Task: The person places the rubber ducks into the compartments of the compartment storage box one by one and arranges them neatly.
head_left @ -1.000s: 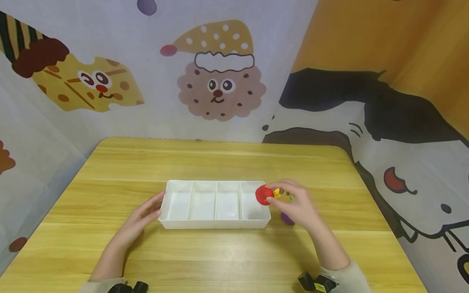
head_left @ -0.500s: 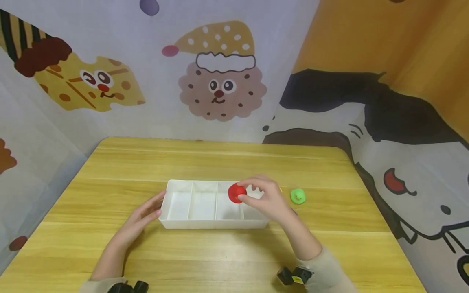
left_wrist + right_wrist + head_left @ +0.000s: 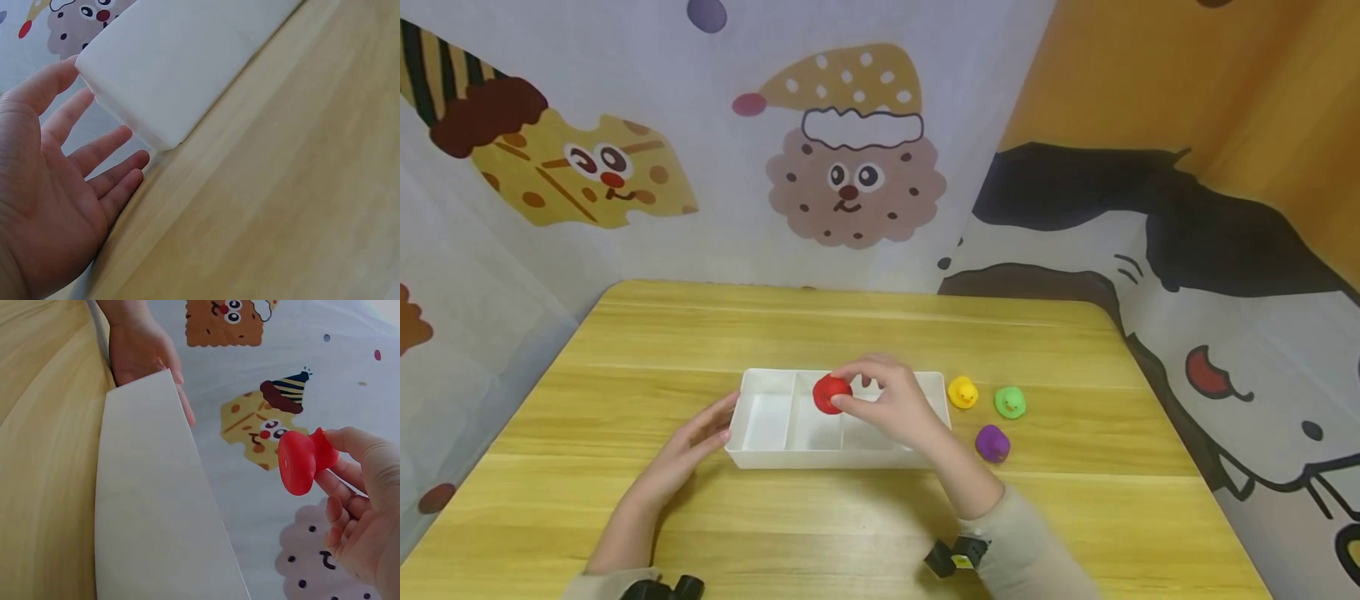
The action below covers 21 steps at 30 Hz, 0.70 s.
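Note:
My right hand (image 3: 891, 400) pinches a red rubber duck (image 3: 829, 394) between thumb and fingers. The duck is above the second compartment from the left of a long white divided tray (image 3: 838, 460). Seen from the right wrist, its flat base (image 3: 294, 464) faces away from the palm, well off the tray. My left hand (image 3: 683, 450) is at the tray's left end, fingers spread and mostly straight. In the left wrist view, the thumb touches the tray's upper corner and the fingers lie along its end wall (image 3: 119, 115).
Right of the tray, a yellow duck (image 3: 963, 392), a green duck (image 3: 1010, 402) and a purple duck (image 3: 992, 444) sit on the wooden table (image 3: 1075, 500). A cloth with cartoon prints (image 3: 857, 267) hangs behind the table.
My right hand has carried the red duck leftward, from the tray's right end to over the second compartment from the left. The other ducks have come into full view. The left hand and tray stay put.

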Each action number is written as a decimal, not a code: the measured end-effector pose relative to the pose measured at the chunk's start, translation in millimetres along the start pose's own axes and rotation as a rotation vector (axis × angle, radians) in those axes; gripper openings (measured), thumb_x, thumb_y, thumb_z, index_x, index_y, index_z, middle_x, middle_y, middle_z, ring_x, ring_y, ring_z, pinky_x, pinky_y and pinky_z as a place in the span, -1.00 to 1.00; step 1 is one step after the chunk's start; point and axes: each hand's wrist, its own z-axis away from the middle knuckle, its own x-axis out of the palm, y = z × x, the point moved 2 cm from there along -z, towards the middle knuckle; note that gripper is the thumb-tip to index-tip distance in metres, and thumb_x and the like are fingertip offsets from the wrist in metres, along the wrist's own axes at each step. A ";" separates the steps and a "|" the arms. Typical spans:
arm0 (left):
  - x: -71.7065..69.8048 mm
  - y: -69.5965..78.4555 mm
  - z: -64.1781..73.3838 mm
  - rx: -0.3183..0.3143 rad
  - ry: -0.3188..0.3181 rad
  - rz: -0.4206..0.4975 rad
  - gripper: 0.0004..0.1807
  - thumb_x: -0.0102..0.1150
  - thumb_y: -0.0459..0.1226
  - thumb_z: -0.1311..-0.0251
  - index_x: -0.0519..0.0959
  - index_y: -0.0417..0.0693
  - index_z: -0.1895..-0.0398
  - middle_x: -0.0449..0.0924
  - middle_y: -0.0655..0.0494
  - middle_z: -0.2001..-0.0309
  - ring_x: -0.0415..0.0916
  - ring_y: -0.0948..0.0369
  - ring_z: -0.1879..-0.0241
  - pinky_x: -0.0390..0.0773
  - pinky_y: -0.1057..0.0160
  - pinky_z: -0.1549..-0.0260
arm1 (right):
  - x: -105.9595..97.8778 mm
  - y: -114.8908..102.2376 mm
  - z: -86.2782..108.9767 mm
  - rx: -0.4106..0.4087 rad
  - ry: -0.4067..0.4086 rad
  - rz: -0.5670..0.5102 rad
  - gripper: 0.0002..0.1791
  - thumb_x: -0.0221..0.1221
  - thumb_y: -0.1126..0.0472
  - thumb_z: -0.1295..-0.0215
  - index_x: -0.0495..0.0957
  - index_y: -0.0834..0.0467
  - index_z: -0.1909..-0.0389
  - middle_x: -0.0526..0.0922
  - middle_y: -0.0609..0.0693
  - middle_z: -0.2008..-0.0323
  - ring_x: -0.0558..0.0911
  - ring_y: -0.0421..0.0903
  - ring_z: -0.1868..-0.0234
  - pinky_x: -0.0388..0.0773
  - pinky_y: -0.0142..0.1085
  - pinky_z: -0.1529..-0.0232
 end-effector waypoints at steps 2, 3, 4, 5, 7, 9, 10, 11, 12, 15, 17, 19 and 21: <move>0.1 0.6 0.1 -0.003 0.000 0.000 -0.44 -0.06 -0.38 -0.40 0.17 -0.14 -0.45 0.24 -0.31 -0.31 0.29 0.38 -0.20 0.32 0.44 -0.04 | 5.7 -0.7 -3.5 -0.006 -0.011 -0.006 -0.76 0.41 0.20 -0.07 0.71 0.05 0.19 0.61 -0.19 0.35 0.47 -0.08 0.29 0.42 -0.22 0.38; 0.2 0.8 0.1 -0.005 -0.001 0.000 -0.44 -0.05 -0.38 -0.40 0.17 -0.14 -0.45 0.24 -0.31 -0.31 0.29 0.38 -0.20 0.32 0.44 -0.04 | 8.5 -0.9 -5.3 -0.008 -0.019 -0.013 -0.76 0.41 0.20 -0.08 0.70 0.06 0.19 0.61 -0.18 0.35 0.47 -0.06 0.29 0.44 -0.19 0.36; 0.3 1.0 0.2 -0.011 0.001 0.005 -0.44 -0.05 -0.37 -0.40 0.17 -0.13 -0.45 0.24 -0.29 -0.32 0.29 0.39 -0.20 0.32 0.44 -0.04 | 11.6 -0.9 -6.9 -0.005 -0.026 -0.023 -0.77 0.40 0.21 -0.08 0.70 0.06 0.19 0.61 -0.18 0.35 0.48 -0.04 0.28 0.46 -0.15 0.35; 0.3 1.3 0.2 -0.014 0.001 0.005 -0.43 -0.05 -0.37 -0.40 0.17 -0.13 -0.45 0.24 -0.29 -0.32 0.29 0.39 -0.20 0.31 0.44 -0.05 | 14.5 -1.0 -8.3 -0.002 -0.035 -0.032 -0.77 0.40 0.21 -0.09 0.70 0.06 0.19 0.60 -0.19 0.36 0.48 -0.03 0.28 0.47 -0.11 0.34; 0.4 1.6 0.2 -0.018 -0.002 0.003 -0.43 -0.04 -0.36 -0.40 0.16 -0.12 -0.45 0.23 -0.28 -0.33 0.28 0.40 -0.20 0.31 0.44 -0.05 | 20.4 -0.3 -10.7 0.003 -0.051 -0.054 -0.77 0.39 0.22 -0.10 0.70 0.07 0.19 0.60 -0.19 0.36 0.49 0.00 0.26 0.47 -0.03 0.30; 0.1 1.4 0.2 -0.021 -0.003 -0.001 -0.43 -0.04 -0.35 -0.41 0.17 -0.11 -0.45 0.23 -0.27 -0.33 0.28 0.40 -0.20 0.30 0.45 -0.05 | 25.9 -0.6 -12.7 0.007 -0.061 -0.069 -0.77 0.39 0.23 -0.09 0.70 0.08 0.19 0.60 -0.20 0.36 0.50 0.02 0.25 0.48 -0.03 0.28; 0.0 1.5 0.3 -0.022 -0.003 -0.004 -0.44 -0.04 -0.35 -0.41 0.17 -0.11 -0.45 0.23 -0.27 -0.33 0.28 0.41 -0.20 0.30 0.45 -0.05 | 28.7 -0.3 -13.5 0.008 -0.064 -0.077 -0.77 0.39 0.24 -0.09 0.70 0.08 0.18 0.61 -0.20 0.36 0.50 0.01 0.24 0.48 -0.03 0.28; -0.1 1.4 0.4 -0.025 -0.003 -0.007 -0.44 -0.04 -0.35 -0.41 0.17 -0.10 -0.45 0.23 -0.27 -0.33 0.27 0.41 -0.20 0.30 0.45 -0.05 | 31.2 0.1 -14.3 0.005 -0.067 -0.079 -0.76 0.39 0.24 -0.09 0.70 0.08 0.18 0.61 -0.19 0.35 0.50 0.00 0.24 0.48 -0.06 0.28; -0.2 1.4 0.5 -0.025 -0.004 -0.008 -0.44 -0.04 -0.35 -0.41 0.17 -0.10 -0.45 0.23 -0.26 -0.34 0.27 0.41 -0.20 0.30 0.45 -0.05 | 33.7 0.7 -15.1 0.004 -0.070 -0.078 -0.76 0.39 0.25 -0.09 0.70 0.09 0.18 0.61 -0.19 0.35 0.50 -0.01 0.24 0.48 -0.10 0.29; -0.3 1.7 0.9 -0.027 -0.003 -0.010 -0.44 -0.05 -0.35 -0.41 0.17 -0.11 -0.45 0.23 -0.27 -0.33 0.27 0.42 -0.20 0.29 0.45 -0.05 | 40.4 1.5 -17.6 0.003 -0.080 -0.072 -0.75 0.39 0.24 -0.09 0.70 0.09 0.17 0.61 -0.19 0.33 0.50 -0.02 0.24 0.47 -0.23 0.32; -0.2 1.7 1.2 -0.028 -0.003 -0.009 -0.44 -0.05 -0.35 -0.41 0.17 -0.12 -0.45 0.24 -0.27 -0.33 0.27 0.43 -0.20 0.29 0.46 -0.05 | 44.8 2.6 -19.3 0.001 -0.084 -0.065 -0.75 0.40 0.23 -0.09 0.70 0.09 0.17 0.61 -0.20 0.33 0.50 -0.03 0.25 0.46 -0.28 0.32; -0.1 1.6 1.4 -0.028 -0.001 -0.013 -0.44 -0.04 -0.35 -0.40 0.17 -0.12 -0.45 0.25 -0.26 -0.33 0.27 0.43 -0.19 0.29 0.46 -0.05 | 49.1 4.0 -21.2 -0.003 -0.087 -0.066 -0.75 0.40 0.22 -0.09 0.70 0.09 0.17 0.61 -0.20 0.33 0.50 -0.04 0.25 0.45 -0.29 0.32; -0.1 1.2 1.6 -0.032 0.000 -0.018 -0.43 -0.04 -0.35 -0.40 0.17 -0.11 -0.45 0.25 -0.24 -0.33 0.27 0.43 -0.19 0.28 0.46 -0.05 | 53.2 5.1 -23.1 -0.012 -0.087 -0.067 -0.75 0.40 0.23 -0.09 0.70 0.10 0.17 0.61 -0.19 0.33 0.50 -0.04 0.25 0.47 -0.25 0.30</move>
